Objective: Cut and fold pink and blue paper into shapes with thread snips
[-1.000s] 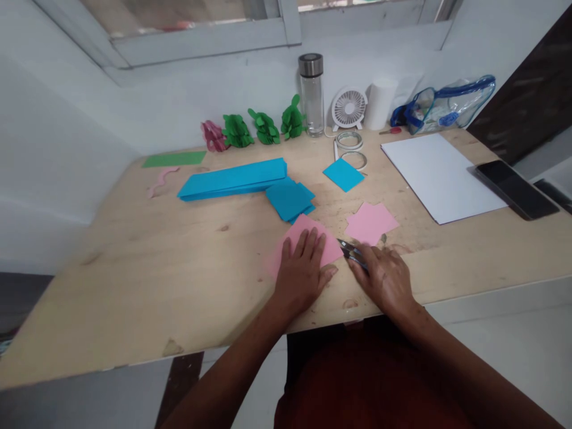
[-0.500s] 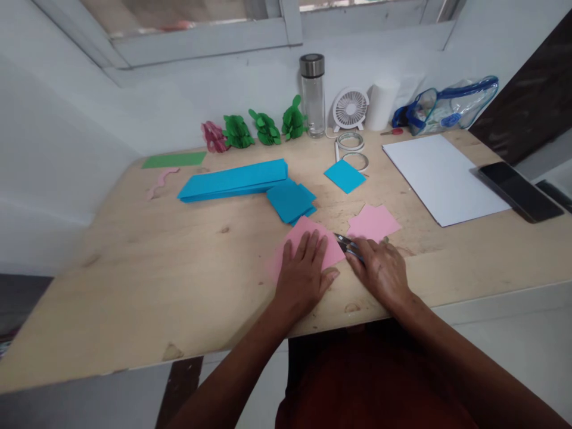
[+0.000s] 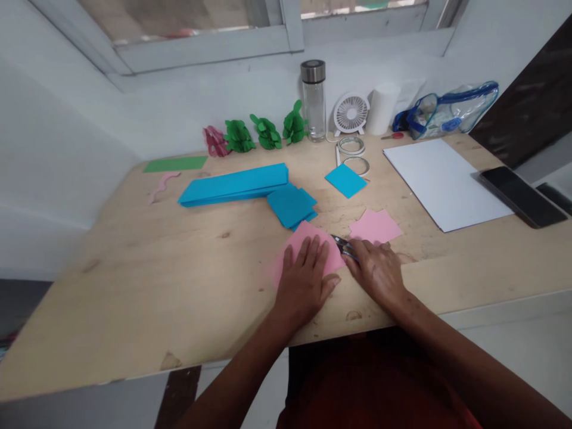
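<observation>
My left hand (image 3: pixel 304 277) lies flat with its fingers spread, pressing a pink sheet of paper (image 3: pixel 286 253) onto the table. My right hand (image 3: pixel 379 271) is closed around a dark and silver cutter knife (image 3: pixel 343 245), whose tip lies at the right edge of the pink sheet. The fingers hide most of its handle. Just beyond my right hand are pink paper pieces (image 3: pixel 375 226), overlapping. A pile of blue paper squares (image 3: pixel 290 205) lies right behind the pink sheet.
Long blue strips (image 3: pixel 235 183), a blue square (image 3: pixel 346 180), tape rolls (image 3: pixel 351 145) and white paper (image 3: pixel 447 185) with a phone (image 3: pixel 522 193) lie farther back. Green paper crafts (image 3: pixel 267 132), a glass bottle (image 3: pixel 314 104), a fan (image 3: pixel 351 113) and a clear pouch (image 3: pixel 456 110) stand along the wall.
The cutter knife and my right hand have shifted slightly left along the edge of the pink sheet. My left hand stays pressed on the paper. The whole view has dropped a little.
</observation>
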The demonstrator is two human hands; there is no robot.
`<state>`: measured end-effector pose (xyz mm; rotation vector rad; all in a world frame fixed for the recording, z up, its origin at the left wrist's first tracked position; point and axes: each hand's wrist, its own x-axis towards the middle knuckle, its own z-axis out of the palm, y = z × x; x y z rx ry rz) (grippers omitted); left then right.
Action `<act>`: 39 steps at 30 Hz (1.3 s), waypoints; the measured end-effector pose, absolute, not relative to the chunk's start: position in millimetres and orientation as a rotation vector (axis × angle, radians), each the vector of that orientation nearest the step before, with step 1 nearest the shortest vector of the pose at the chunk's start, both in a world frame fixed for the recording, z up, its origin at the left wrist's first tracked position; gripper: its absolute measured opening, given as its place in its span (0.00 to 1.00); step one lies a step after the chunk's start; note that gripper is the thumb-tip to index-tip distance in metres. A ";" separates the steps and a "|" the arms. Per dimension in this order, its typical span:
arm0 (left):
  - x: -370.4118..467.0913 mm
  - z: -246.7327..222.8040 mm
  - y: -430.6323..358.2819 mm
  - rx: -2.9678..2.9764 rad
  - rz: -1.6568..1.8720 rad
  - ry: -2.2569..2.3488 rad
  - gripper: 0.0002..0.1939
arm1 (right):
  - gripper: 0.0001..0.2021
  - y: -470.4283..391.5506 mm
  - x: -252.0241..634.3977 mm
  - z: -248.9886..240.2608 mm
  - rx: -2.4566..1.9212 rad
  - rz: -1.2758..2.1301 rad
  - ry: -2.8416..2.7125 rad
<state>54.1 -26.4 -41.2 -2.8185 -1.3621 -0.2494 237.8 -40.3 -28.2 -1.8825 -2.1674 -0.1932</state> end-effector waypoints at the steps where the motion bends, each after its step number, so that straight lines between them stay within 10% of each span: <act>1: 53.9 -41.2 -26.2 -2.817 -0.248 -1.359 0.31 | 0.15 -38.7 238.5 -28.3 -1.878 -0.192 -2.171; 18: 27.0 -18.6 -5.5 -2.668 -0.714 -1.694 0.17 | 0.20 -66.2 299.0 -9.1 -2.198 0.027 -1.660; 29: 4.9 5.4 7.7 -2.643 -0.065 -2.087 0.09 | 0.19 -74.0 337.8 -16.7 -2.357 -0.251 -1.681; 39: 6.2 -3.9 -16.7 -2.559 -1.235 -2.366 0.03 | 0.18 -73.4 339.1 -18.8 -2.350 -0.240 -1.657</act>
